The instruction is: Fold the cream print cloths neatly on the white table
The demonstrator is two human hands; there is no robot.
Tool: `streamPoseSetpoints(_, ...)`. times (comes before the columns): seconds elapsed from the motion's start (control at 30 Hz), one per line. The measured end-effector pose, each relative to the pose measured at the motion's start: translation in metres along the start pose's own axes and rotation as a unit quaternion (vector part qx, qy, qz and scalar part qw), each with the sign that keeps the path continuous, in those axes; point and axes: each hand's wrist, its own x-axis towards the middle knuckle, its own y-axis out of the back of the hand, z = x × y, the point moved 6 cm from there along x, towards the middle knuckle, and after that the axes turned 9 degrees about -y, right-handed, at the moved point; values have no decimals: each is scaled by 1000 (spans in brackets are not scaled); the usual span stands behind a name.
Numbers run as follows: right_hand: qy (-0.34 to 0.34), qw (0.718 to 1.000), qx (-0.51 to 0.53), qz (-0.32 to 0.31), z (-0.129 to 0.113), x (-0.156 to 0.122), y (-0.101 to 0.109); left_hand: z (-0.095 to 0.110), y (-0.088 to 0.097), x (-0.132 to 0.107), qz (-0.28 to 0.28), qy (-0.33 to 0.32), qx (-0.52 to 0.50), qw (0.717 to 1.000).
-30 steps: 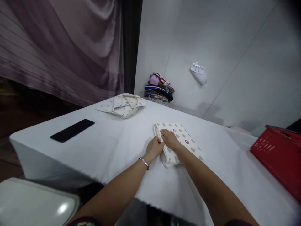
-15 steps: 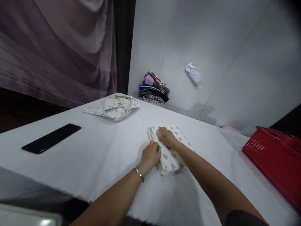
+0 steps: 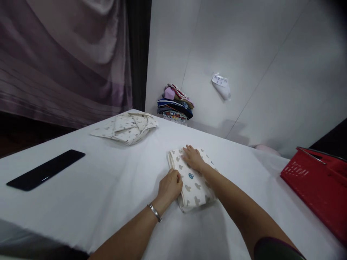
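Observation:
A small folded white cloth (image 3: 193, 187) with grey prints lies on the white table (image 3: 108, 180) in front of me. My right hand (image 3: 192, 158) lies flat on its far part, fingers stretched out. My left hand (image 3: 170, 186), with a bracelet at the wrist, rests against the cloth's left folded edge with its fingers curled onto it. A second folded patterned cloth (image 3: 125, 126) lies further back on the left, apart from both hands.
A black phone (image 3: 46, 174) lies near the table's left edge. A red plastic basket (image 3: 320, 186) stands at the right. A stack of folded clothes (image 3: 175, 104) sits at the far corner against the wall. A curtain hangs behind on the left.
The view has shifted left and closer. My left hand has slid toward me along the cloth's left edge. My right hand stays flat on the cloth.

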Motion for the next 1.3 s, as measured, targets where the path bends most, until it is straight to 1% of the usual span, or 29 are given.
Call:
streamPoseSetpoints(0.07, -38, 999, -20, 4, 15, 5, -1, 0, -1, 0, -8, 4, 1, 1000)
streamPoseSetpoints(0.13, -62, 998, -28, -10, 25, 9, -6, 0, -1, 0, -10, 6, 3, 1000)
streamPoseSetpoints(0.2, -68, 997, -20, -24, 28, 11, -11, 0, -1, 0, -8, 6, 4, 1000)
streamPoseSetpoints(0.27, -58, 998, 2, -26, 31, 11, -10, 0, -1, 0, -2, 7, -2, 1000)
streamPoseSetpoints(0.3, -54, 998, 17, -17, 34, 10, -6, 0, 0, 0, 0, 6, -6, 1000)
streamPoseSetpoints(0.37, -63, 996, 52, 25, 48, 6, 5, -1, 0, -1, 5, 3, -13, 1000)
streamPoseSetpoints(0.4, -88, 992, 84, 47, 59, 3, 11, -1, 0, -1, 6, 3, -16, 1000)
streamPoseSetpoints(0.43, -127, 982, 122, 62, 74, -2, 16, -1, 1, -1, 6, 2, -18, 1000)
streamPoseSetpoints(0.47, -172, 969, 162, 67, 90, -8, 19, -1, 1, -1, 5, 2, -20, 1000)
streamPoseSetpoints(0.53, -249, 940, 228, 53, 117, -24, 19, -1, 0, 0, 0, 3, -22, 1000)
streamPoseSetpoints(0.6, -289, 921, 261, 30, 135, -39, 16, -1, -1, 0, -4, 5, -23, 1000)
streamPoseSetpoints(0.67, -300, 911, 282, 8, 144, -52, 13, -2, -1, 0, -2, 10, -26, 1000)
streamPoseSetpoints(0.77, -310, 886, 342, -32, 147, -67, 8, -4, -1, 0, 16, 23, -37, 999)
streamPoseSetpoints(0.9, -319, 845, 416, -108, 140, -82, 5, -12, 0, 0, 32, 60, -55, 996)
streamPoseSetpoints(1.0, -317, 832, 429, -154, 131, -95, 9, -15, 1, 0, 42, 77, -67, 994)
streamPoseSetpoints(1.07, -308, 822, 447, -172, 124, -104, 11, -16, 2, 0, 50, 87, -76, 992)
streamPoseSetpoints(1.13, -296, 808, 476, -182, 118, -114, 10, -18, 3, 0, 56, 99, -85, 990)
streamPoseSetpoints(1.2, -290, 789, 511, -179, 115, -126, 6, -19, 2, -1, 56, 111, -96, 988)
streamPoseSetpoints(1.3, -299, 762, 556, -146, 116, -149, -3, -20, -2, -2, 46, 117, -112, 986)
